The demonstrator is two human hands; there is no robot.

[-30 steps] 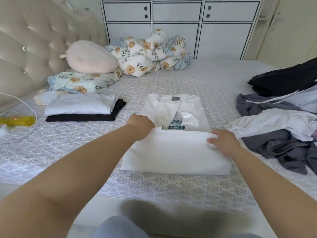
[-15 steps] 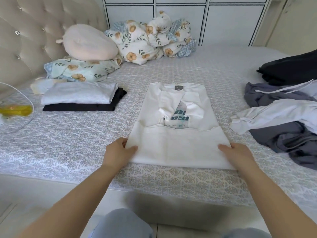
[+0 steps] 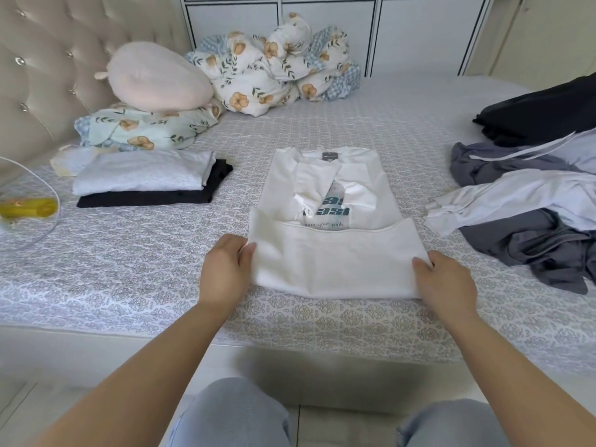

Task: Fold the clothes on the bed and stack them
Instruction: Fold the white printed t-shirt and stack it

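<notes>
Head view: white T-shirt (image 3: 332,253) lies mid-bed (image 3: 129,253), sleeves in, hem turned up once. Left hand (image 3: 225,272) and right hand (image 3: 448,282) each pinch a near corner of the folded part. Folded stack (image 3: 145,179), white on black, sits left. Unfolded pile (image 3: 532,217) waits right, so several garments remain.

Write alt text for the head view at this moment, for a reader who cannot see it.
Both hands grip the near folded edge of a white T-shirt on the bed, left hand at its left corner, right hand at its right. A folded stack lies to the left, an unfolded pile of clothes to the right.
</notes>
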